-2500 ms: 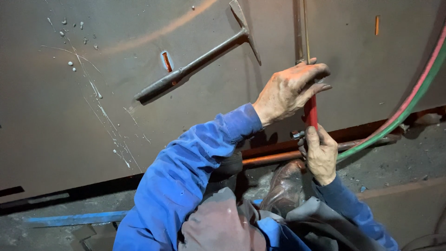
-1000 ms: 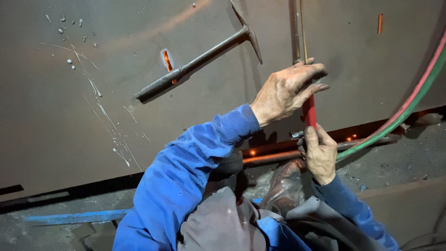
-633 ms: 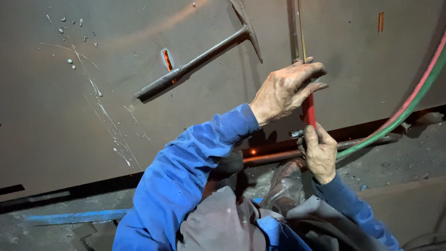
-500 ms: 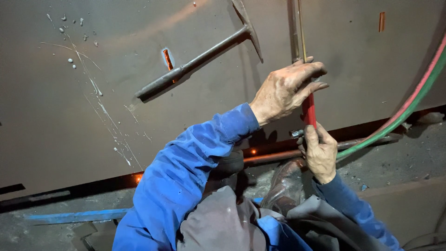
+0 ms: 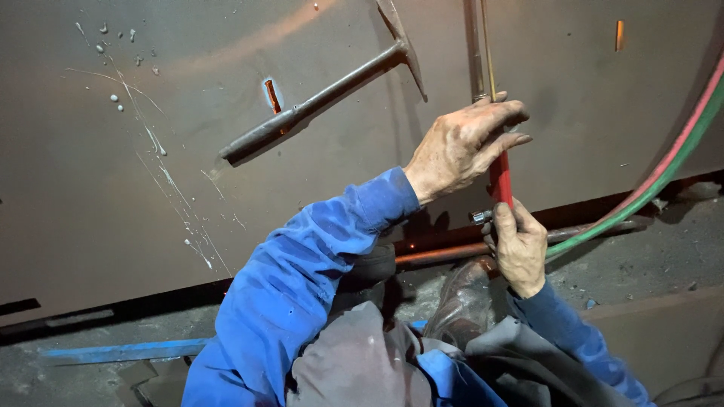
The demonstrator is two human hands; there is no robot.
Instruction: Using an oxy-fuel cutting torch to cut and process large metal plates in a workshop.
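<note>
A big flat sheet of dark grey steel (image 5: 151, 226) fills most of the view. It is speckled with white spots near its top left corner, and two small glowing slots are cut in it, one near the middle and one near the top right corner.

A long grey metal hammer with a pointed head (image 5: 317, 105) is laid slanting on the sheet near its top edge, close by the hands and perhaps kept there so it can be reached fast.

A pair of hoses, one red and one green (image 5: 664, 173), is run along the right edge of the sheet and down to the front edge.

A cutting torch with a red handle and thin metal pipes (image 5: 499, 179) is held upright over the front edge of the sheet, its pipes running up past the top edge. The tip is not seen.

The left hand (image 5: 467, 143) is wrapped around the top of the red handle, likely to steady and guide it. The right hand (image 5: 520, 249) is closed around the bottom of the handle, near a small silver knob (image 5: 480, 217), perhaps so the knob can be turned.
</note>
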